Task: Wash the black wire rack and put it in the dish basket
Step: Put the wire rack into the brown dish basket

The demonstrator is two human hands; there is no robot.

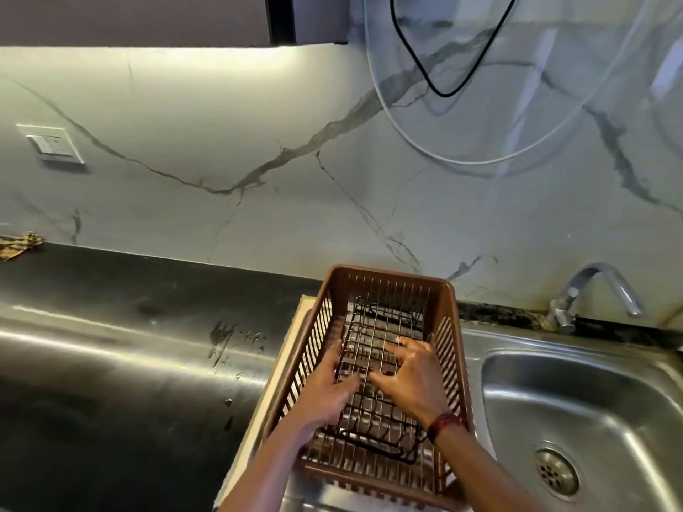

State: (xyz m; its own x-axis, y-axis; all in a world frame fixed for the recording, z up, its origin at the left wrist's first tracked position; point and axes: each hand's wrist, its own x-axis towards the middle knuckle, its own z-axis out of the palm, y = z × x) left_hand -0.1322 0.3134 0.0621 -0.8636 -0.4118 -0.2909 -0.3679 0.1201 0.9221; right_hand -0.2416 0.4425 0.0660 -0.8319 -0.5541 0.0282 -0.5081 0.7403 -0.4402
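Observation:
The black wire rack (384, 327) lies flat inside the brown plastic dish basket (388, 276), which stands on the steel drainboard left of the sink. My left hand (327, 388) holds the rack's left edge, thumb on top of the wires and fingers along its side. My right hand (412, 378) rests on top of the rack with its fingers spread and fairly straight. A red thread band is on my right wrist. The middle of the rack is hidden under both hands.
The steel sink (598, 400) with its drain (556, 471) is at the right, with the tap (598, 286) behind it. A wet black counter (111, 364) stretches left, with a cloth (18, 243) at its far end. A marble wall stands behind.

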